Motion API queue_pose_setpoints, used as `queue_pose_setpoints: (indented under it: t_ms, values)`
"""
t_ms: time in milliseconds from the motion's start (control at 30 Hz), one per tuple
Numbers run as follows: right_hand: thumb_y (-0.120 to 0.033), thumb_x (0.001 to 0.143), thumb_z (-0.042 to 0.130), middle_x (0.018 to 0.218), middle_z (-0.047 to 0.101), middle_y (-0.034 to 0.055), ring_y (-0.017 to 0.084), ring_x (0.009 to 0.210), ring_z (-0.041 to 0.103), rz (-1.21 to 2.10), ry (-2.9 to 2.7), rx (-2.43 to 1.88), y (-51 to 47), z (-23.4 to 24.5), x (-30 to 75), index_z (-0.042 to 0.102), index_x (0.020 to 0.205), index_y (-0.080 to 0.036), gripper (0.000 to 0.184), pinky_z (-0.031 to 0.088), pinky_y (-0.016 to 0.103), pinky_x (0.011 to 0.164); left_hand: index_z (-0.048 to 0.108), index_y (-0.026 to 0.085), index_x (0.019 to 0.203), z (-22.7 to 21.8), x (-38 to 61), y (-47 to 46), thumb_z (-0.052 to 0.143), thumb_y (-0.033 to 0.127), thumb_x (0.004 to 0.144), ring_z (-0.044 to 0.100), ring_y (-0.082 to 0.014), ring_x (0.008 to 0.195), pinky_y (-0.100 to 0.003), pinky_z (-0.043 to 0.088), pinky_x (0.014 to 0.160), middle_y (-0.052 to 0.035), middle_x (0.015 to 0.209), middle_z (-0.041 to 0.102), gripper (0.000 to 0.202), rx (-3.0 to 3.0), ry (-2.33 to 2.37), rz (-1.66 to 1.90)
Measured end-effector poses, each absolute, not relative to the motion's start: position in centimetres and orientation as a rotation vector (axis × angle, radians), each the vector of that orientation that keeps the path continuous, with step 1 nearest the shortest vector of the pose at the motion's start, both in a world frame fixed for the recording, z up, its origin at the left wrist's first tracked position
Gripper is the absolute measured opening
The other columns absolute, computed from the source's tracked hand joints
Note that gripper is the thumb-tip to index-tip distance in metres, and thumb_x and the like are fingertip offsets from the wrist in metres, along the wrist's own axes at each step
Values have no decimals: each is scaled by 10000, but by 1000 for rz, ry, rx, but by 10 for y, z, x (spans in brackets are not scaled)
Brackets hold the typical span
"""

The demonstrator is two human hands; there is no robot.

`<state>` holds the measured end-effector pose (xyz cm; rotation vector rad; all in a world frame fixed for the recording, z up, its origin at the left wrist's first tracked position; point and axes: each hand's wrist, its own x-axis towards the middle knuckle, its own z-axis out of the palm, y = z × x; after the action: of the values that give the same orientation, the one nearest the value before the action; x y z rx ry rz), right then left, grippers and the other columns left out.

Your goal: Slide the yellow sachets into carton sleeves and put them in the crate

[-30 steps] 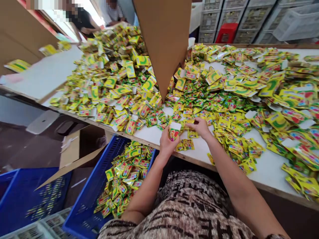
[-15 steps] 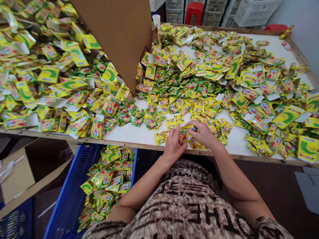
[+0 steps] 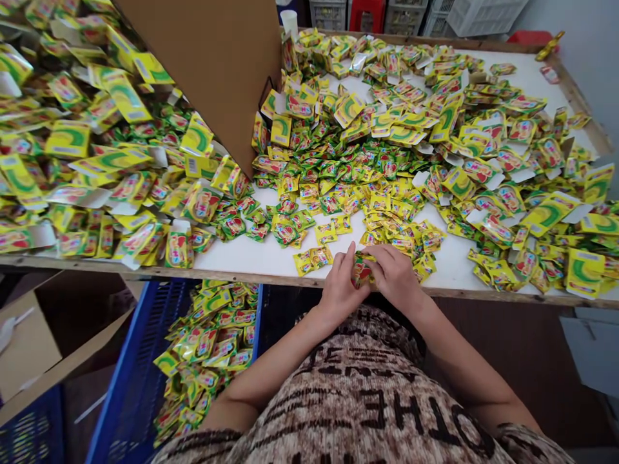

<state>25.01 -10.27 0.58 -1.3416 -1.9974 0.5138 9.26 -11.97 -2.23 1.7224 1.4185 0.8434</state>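
Note:
My left hand (image 3: 340,288) and my right hand (image 3: 395,276) meet at the near edge of the white table (image 3: 251,261). Both are closed on a small yellow-and-red packet bundle (image 3: 362,270) held between them. Right behind my hands lies a heap of small yellow sachets (image 3: 393,219). Flattened yellow-green cartons (image 3: 120,161) are piled across the left and right of the table. Two loose sachets (image 3: 313,259) lie just left of my left hand.
A brown cardboard sheet (image 3: 217,64) stands upright on the table at centre left. Below the table edge, a blue crate (image 3: 120,386) holds several filled packets (image 3: 207,341). An open cardboard box (image 3: 33,341) sits at lower left. White crates and a red stool (image 3: 366,13) stand behind the table.
The view swung down and right. My hands came together at the table's near edge; the white-topped packet held upright in my left hand is now clasped between both hands.

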Motion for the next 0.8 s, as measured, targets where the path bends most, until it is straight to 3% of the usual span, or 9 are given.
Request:
queue_pose_setpoints:
  t_ms: [133, 300, 400, 500, 567, 667, 800]
  values:
    - [-213, 862, 634, 998, 730, 59, 229, 917, 669, 802, -1929, -1505, -96, 12, 257, 672, 1041, -211, 183, 507, 348, 839, 316, 242, 1514, -30, 94, -128, 640, 162, 732, 555, -236, 1084, -370, 494, 977, -84, 1160, 515, 850, 1809, 1396, 840]
    - [-112, 820, 561, 940, 716, 55, 218, 880, 647, 1063, -2220, -1397, -86, 24, 268, 677, 975, -211, 218, 478, 320, 785, 469, 244, 1413, -37, 97, -139, 737, 223, 701, 574, -237, 1056, -395, 494, 972, -72, 1112, 568, 761, 1558, 1306, 918]
    - [-101, 783, 575, 955, 719, 42, 212, 890, 650, 1137, -2137, -1415, -88, 27, 269, 643, 1073, -227, 324, 477, 302, 765, 554, 221, 1283, -36, 92, -144, 786, 315, 706, 621, -224, 1000, -383, 505, 932, -67, 1078, 654, 629, 1126, 1153, 921]
    - [-173, 782, 644, 836, 717, 10, 186, 771, 651, 1240, -1959, -1427, -96, 24, 265, 665, 938, -221, 165, 478, 279, 696, 611, 176, 1063, -31, 84, -145, 817, 370, 695, 666, -183, 879, -324, 524, 847, -49, 949, 710, 465, 731, 919, 814]
    - [-216, 792, 674, 799, 719, 8, 178, 730, 642, 1211, -1889, -1414, -102, 21, 261, 689, 855, -219, 65, 480, 285, 693, 595, 169, 968, -27, 80, -145, 862, 357, 642, 668, -149, 789, -287, 526, 790, -25, 880, 720, 462, 606, 874, 784]
    - [-238, 795, 712, 832, 729, 32, 204, 818, 642, 995, -1832, -1393, -111, 13, 256, 730, 848, -227, 57, 483, 337, 799, 549, 188, 941, -24, 78, -147, 885, 341, 615, 656, -117, 703, -260, 523, 742, 15, 815, 717, 493, 543, 881, 799]
    - [-251, 793, 746, 775, 709, 37, 196, 773, 616, 996, -1836, -1364, -120, 3, 255, 754, 811, -227, 31, 482, 335, 746, 576, 187, 959, -22, 79, -151, 879, 303, 625, 662, -120, 769, -258, 520, 794, 11, 866, 719, 466, 587, 884, 785]
